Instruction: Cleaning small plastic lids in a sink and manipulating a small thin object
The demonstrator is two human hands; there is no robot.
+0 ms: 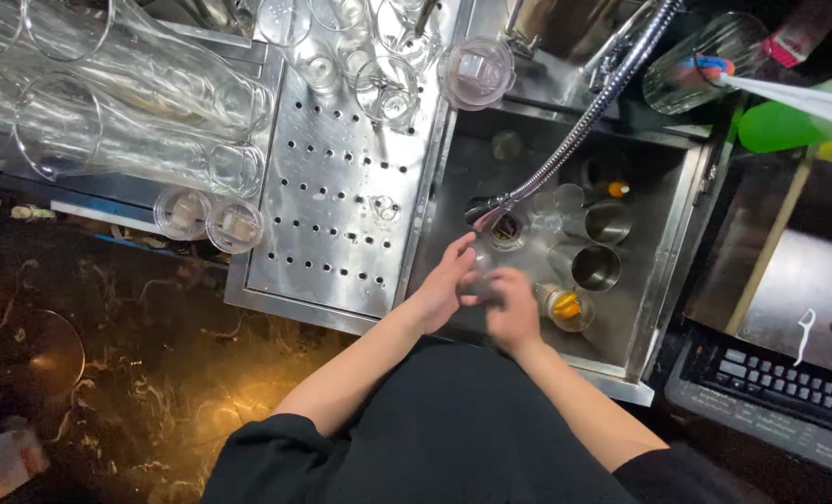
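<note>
both your hands — left hand [442, 283] and right hand [512, 308] — are wrapped round a small clear glass [480, 283] over the sink's [654, 280] front edge, under the spray hose [575, 140] so drips land inside.

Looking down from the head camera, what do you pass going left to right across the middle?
Two small upturned glasses → holed metal draining board → left hand → right hand → metal cups in the sink → dark keyboard.

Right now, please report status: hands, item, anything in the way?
Left hand and right hand together on a small clear glass over the sink. Spray hose above; steel cups beside.
</note>
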